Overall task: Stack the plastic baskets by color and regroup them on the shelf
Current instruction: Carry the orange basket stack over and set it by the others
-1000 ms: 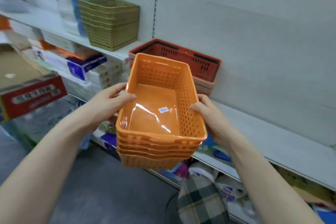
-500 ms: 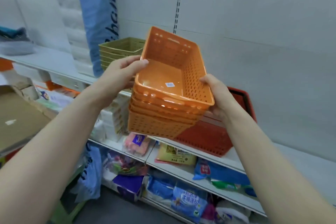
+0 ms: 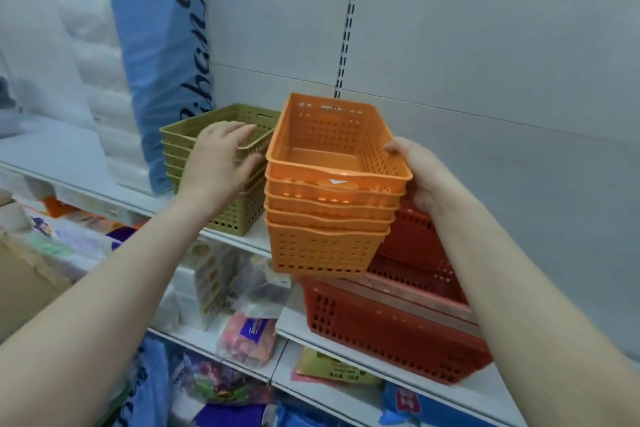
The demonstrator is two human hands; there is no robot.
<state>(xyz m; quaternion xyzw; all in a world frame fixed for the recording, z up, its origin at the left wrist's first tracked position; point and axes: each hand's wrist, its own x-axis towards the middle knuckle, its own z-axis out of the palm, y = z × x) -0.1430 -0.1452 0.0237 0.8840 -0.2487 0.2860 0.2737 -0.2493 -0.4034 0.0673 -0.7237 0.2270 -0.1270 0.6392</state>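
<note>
A nested stack of several orange baskets (image 3: 325, 243) hangs in the air at shelf height, over the front of the red basket stack (image 3: 391, 326). My right hand (image 3: 420, 173) grips the right rim of the orange stack. My left hand (image 3: 218, 163) is off the orange stack, fingers spread, lying against the right side of the olive-green basket stack (image 3: 183, 139). The green stack stands on the white shelf (image 3: 256, 236), just left of the orange stack. The red baskets sit on the shelf below and behind the orange ones.
A tall blue and white soft package (image 3: 156, 55) leans against the back wall left of the green stack. Lower shelves hold packaged goods (image 3: 242, 333). A cardboard box (image 3: 24, 291) sits at the far left. The white shelf back wall (image 3: 485, 45) rises behind.
The orange stack has levelled out and moved toward the shelf. My left hand has let go of the orange stack and moved left onto the green stack. The view has come closer.
</note>
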